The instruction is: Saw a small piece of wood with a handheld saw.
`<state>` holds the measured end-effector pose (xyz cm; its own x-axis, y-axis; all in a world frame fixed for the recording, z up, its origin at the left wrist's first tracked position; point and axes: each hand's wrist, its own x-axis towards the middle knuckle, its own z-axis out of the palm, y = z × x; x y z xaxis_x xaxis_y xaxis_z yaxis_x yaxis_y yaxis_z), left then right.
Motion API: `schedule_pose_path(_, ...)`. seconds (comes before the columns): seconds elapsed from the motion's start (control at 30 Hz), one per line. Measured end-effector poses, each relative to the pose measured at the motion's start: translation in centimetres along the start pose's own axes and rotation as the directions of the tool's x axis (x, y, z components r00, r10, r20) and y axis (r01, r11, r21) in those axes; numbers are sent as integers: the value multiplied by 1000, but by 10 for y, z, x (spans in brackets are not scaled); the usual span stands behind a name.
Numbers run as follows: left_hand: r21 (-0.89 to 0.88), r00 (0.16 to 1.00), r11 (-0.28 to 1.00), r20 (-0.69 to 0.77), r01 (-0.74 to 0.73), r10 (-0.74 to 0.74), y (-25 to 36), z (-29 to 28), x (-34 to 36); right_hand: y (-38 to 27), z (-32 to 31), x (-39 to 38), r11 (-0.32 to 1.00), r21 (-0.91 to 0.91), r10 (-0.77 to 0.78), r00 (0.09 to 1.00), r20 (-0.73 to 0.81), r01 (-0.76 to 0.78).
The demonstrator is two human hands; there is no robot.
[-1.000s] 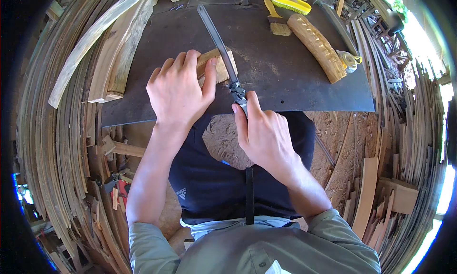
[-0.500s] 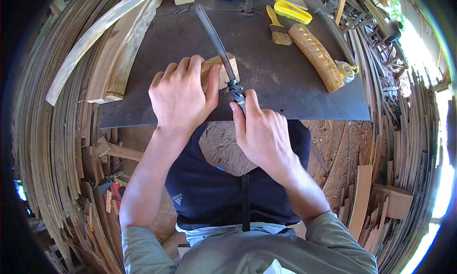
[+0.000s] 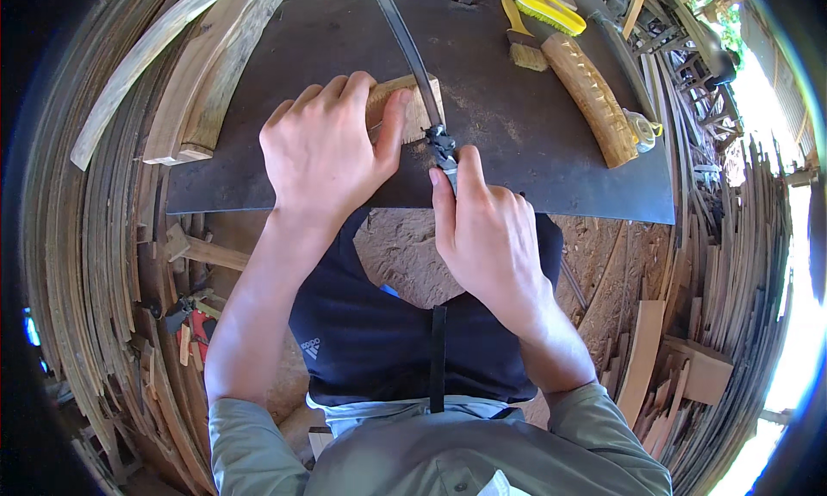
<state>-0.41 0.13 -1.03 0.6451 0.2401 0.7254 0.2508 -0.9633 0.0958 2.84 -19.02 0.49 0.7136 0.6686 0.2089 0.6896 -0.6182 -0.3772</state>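
Observation:
My left hand [image 3: 323, 147] is closed over a small pale wooden block [image 3: 420, 108], pressing it on the dark tabletop, thumb along its near side. My right hand [image 3: 491, 212] grips the handle of a long, narrow metal file [image 3: 405, 40]. Black strips are wrapped around the handle, and my thumb and forefinger lie along it. The file's blade slants away to the upper left across the block's right end, apparently touching it. My left fingers hide much of the block, and the file's far tip reaches the upper edge of the view.
Fine sawdust lies right of the block. A paintbrush [image 3: 521, 44], a yellow scrub brush [image 3: 551, 10], a notched wooden piece [image 3: 590, 100] and a tape measure [image 3: 642, 132] lie to the right. Long timber pieces [image 3: 194, 91] rest at left. Stacked wooden strips [image 3: 728, 298] flank the bench.
The view has shifted a little, so the bench sits higher in it. My right hand and the file have moved slightly right; my left hand still holds the block.

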Motion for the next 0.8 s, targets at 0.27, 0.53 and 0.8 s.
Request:
schedule_pose_path(0.27, -31, 998, 999, 58, 29, -27, 1, -5, 1, -2, -3, 3, 1000, 8, -7, 1000, 5, 7)
schedule_pose_path(0.53, -14, 1000, 1000, 15, 17, -17, 0, -1, 1, -2, -3, 2, 1000, 7, 5, 1000, 15, -6)
schedule_pose_path(0.8, -17, 1000, 1000, 11, 18, -18, 0, -2, 1, -1, -4, 4, 1000, 1, 2, 1000, 10, -2)
